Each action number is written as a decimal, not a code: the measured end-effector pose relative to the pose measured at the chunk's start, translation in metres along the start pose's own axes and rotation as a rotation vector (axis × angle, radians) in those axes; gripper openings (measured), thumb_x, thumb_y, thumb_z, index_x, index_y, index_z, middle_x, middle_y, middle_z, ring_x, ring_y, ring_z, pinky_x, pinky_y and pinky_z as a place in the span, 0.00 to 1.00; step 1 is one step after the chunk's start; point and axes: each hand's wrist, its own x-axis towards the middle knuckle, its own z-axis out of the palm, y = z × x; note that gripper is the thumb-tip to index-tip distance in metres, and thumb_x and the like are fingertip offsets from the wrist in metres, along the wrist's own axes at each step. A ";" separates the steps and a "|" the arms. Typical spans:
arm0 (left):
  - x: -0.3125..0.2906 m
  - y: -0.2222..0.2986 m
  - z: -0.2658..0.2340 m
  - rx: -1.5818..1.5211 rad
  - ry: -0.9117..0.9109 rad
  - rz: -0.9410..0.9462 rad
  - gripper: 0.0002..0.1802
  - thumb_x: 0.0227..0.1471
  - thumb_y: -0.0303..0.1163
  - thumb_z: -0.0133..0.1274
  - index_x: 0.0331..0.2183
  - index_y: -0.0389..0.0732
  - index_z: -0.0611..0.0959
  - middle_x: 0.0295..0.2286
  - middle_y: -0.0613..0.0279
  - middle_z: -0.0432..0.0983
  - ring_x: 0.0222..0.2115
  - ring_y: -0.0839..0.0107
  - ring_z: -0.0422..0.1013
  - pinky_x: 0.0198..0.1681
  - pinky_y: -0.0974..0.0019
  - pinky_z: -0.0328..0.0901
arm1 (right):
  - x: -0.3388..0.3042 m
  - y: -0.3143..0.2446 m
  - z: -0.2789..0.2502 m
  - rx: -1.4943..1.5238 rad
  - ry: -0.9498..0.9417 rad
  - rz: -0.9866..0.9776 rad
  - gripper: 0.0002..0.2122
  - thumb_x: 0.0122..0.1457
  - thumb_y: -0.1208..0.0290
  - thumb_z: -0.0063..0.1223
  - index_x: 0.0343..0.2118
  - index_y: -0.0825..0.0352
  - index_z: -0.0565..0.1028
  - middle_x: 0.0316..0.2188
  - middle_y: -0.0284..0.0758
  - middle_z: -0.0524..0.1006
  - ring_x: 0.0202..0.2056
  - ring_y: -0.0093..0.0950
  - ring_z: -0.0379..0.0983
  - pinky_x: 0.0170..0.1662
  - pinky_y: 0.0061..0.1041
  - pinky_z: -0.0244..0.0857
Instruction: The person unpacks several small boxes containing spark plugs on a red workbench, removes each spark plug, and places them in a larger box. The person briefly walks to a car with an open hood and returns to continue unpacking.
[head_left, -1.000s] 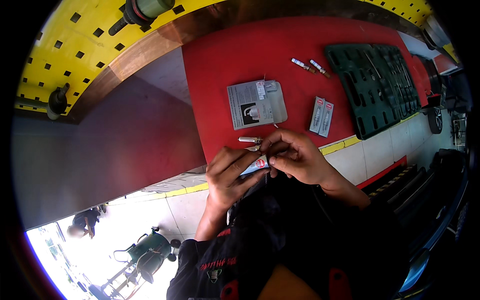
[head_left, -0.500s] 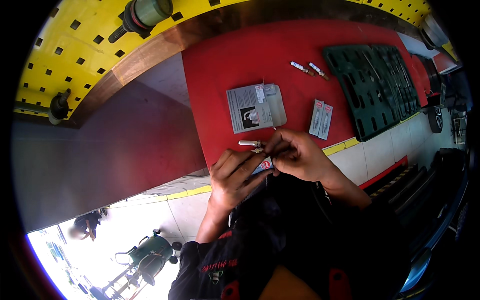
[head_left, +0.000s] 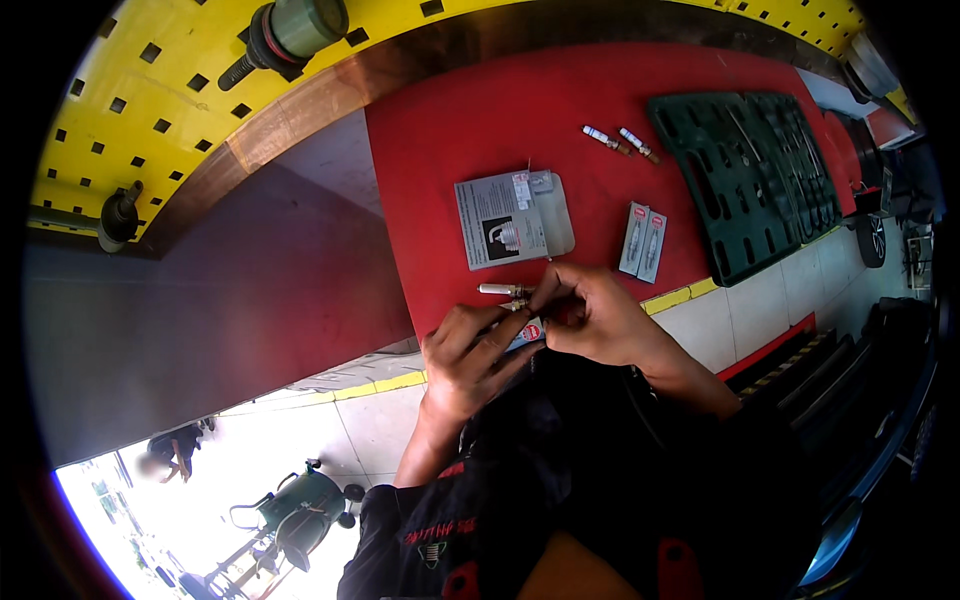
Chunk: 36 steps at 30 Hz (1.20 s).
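Observation:
A small spark plug box (head_left: 528, 335), grey with a red mark, sits in my left hand (head_left: 462, 352), whose fingers are closed round it. At the box's right end, the thumb and fingers of my right hand (head_left: 603, 322) pinch together against it; my fingers partly hide that end. Just beyond my fingertips a white-and-metal spark plug (head_left: 496, 289) lies on the red table mat (head_left: 425, 150). Part of a second plug (head_left: 516, 304) shows close to my left fingers. Farther off lies a larger grey carton (head_left: 484, 205) with its flap open.
Two small spark plug boxes (head_left: 642, 243) lie side by side to the right. Behind them are two spark plugs (head_left: 606, 139). An open dark green tool case (head_left: 715, 200) spans the table's right part. A yellow perforated panel (head_left: 170, 90) rises at the back.
My right hand's fingers have shifted slightly at the end of the small box. My left hand keeps its hold, and the things on the table lie as before.

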 end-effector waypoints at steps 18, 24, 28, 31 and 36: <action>0.007 0.010 -0.007 0.290 -0.139 0.179 0.30 0.34 0.33 0.78 0.44 0.38 0.89 0.32 0.66 0.79 0.29 0.69 0.75 0.29 0.64 0.71 | -0.001 -0.006 0.009 0.061 -0.016 0.195 0.12 0.59 0.86 0.59 0.42 0.68 0.68 0.34 0.36 0.80 0.39 0.24 0.81 0.39 0.27 0.74; 0.013 0.013 -0.014 0.257 -0.155 0.157 0.28 0.39 0.34 0.77 0.44 0.36 0.88 0.35 0.64 0.81 0.32 0.68 0.76 0.32 0.64 0.74 | -0.002 -0.004 0.006 0.168 -0.040 0.230 0.10 0.62 0.87 0.53 0.42 0.67 0.68 0.34 0.34 0.80 0.31 0.20 0.80 0.27 0.23 0.70; 0.003 -0.001 -0.014 0.066 -0.086 0.072 0.32 0.35 0.34 0.80 0.46 0.38 0.89 0.36 0.62 0.83 0.30 0.66 0.77 0.32 0.62 0.74 | -0.002 0.002 0.004 0.332 -0.082 0.222 0.11 0.62 0.88 0.50 0.45 0.67 0.69 0.33 0.33 0.80 0.28 0.20 0.79 0.23 0.20 0.68; 0.002 -0.006 -0.016 -0.038 -0.058 -0.007 0.32 0.35 0.36 0.80 0.45 0.38 0.90 0.35 0.61 0.84 0.30 0.65 0.78 0.33 0.62 0.74 | -0.001 0.005 0.005 0.280 -0.105 0.137 0.13 0.62 0.89 0.49 0.48 0.68 0.69 0.35 0.33 0.79 0.29 0.20 0.79 0.25 0.19 0.69; 0.014 -0.008 -0.024 0.018 -0.017 -0.017 0.32 0.33 0.37 0.81 0.44 0.38 0.90 0.35 0.61 0.84 0.30 0.64 0.78 0.32 0.61 0.74 | -0.003 0.008 0.020 0.197 0.191 -0.193 0.11 0.62 0.89 0.50 0.45 0.70 0.73 0.40 0.34 0.78 0.33 0.17 0.77 0.31 0.15 0.68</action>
